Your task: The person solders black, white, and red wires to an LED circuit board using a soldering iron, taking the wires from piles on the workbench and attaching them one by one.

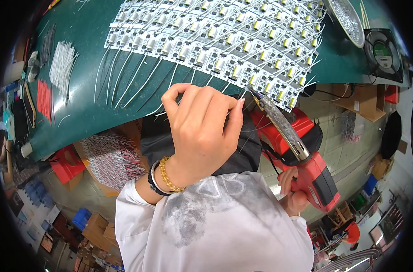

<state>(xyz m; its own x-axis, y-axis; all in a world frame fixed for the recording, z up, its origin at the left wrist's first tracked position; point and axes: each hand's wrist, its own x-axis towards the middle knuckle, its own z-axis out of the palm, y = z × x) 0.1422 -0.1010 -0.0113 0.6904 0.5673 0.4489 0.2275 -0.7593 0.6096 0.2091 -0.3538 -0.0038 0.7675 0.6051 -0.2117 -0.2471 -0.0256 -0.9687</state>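
A panel of white circuit boards [215, 59] lies on the green table, set with rows of small cylindrical parts and trailing thin wires. At its near edge my left hand [204, 122] is closed, thumb and fingertips pinching a thin wire by the boards' lower right part. In my right hand [291, 188] is a red soldering gun [322, 183], its long metal barrel slanting up and left. The gun's tip is at the panel's near edge, close to my left fingertips. Whether tip and board touch is too small to tell. Black and white wires [145, 84] hang off the near edge.
On the green table [86, 122] lie bundles of white wires [61, 68], red wires [43, 99] and dark wires [47, 45]. A metal dish [347, 20] and a black fan [384, 54] stand at the right. Below, a box holds wired boards [111, 158].
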